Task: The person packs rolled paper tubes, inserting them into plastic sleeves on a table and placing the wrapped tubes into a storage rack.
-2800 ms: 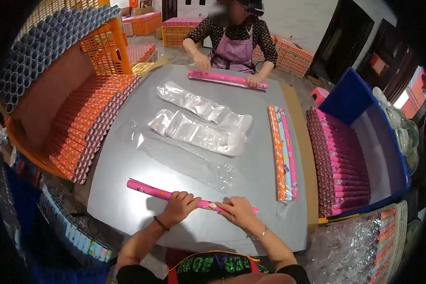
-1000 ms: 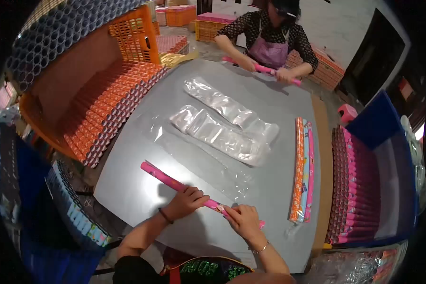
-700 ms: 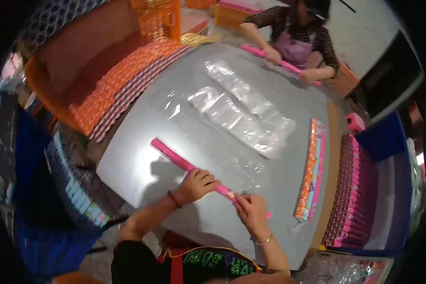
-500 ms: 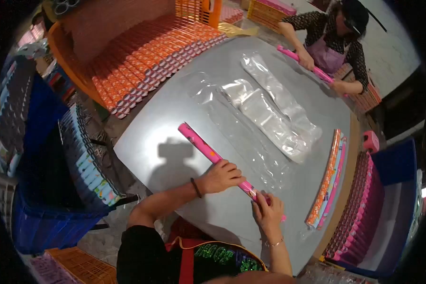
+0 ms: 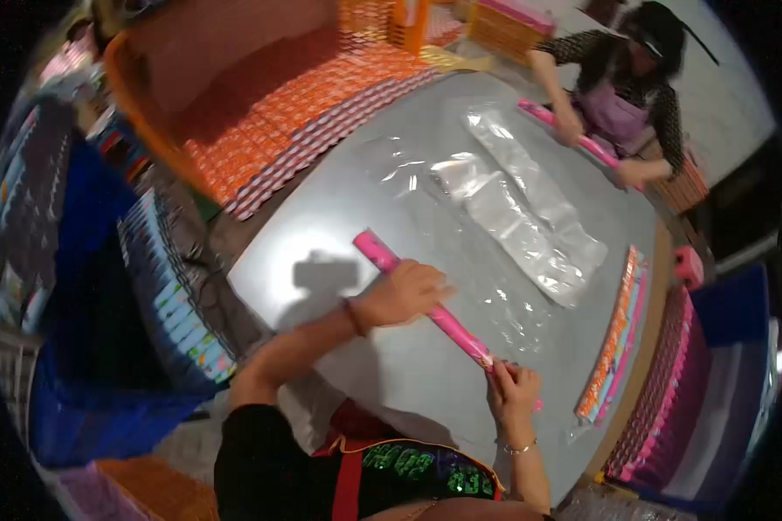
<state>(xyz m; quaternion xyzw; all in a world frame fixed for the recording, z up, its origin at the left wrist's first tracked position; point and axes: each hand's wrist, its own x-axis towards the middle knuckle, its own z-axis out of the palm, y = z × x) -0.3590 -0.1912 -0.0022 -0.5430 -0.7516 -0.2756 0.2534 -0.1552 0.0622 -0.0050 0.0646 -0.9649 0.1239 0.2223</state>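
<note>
A pink patterned roll (image 5: 457, 333) lies slantwise over the near part of the grey table (image 5: 391, 365). My left hand (image 5: 406, 293), slightly blurred, lies over the roll's upper half, its fingers across it. Near the roll's lower end my right hand (image 5: 513, 392) is closed around it, and a small pink end shows beyond. Flat stacks of clear plastic sleeves (image 5: 513, 221) lie past the roll, with a loose clear sheet beside them. At the right edge rest an orange roll (image 5: 609, 339), a light blue one and a pink one, side by side.
Across the table a person in a purple apron (image 5: 615, 113) holds another pink roll (image 5: 596, 151). An orange crate (image 5: 161, 143) of orange rolls stands at the upper left. Blue crates stand left (image 5: 87, 417) and right (image 5: 734, 321), the right one beside stacked pink rolls (image 5: 656, 391).
The view has turned, so the table appears shifted and rotated. My left hand has moved up along the pink roll, toward its far end. My right hand remains near the lower end.
</note>
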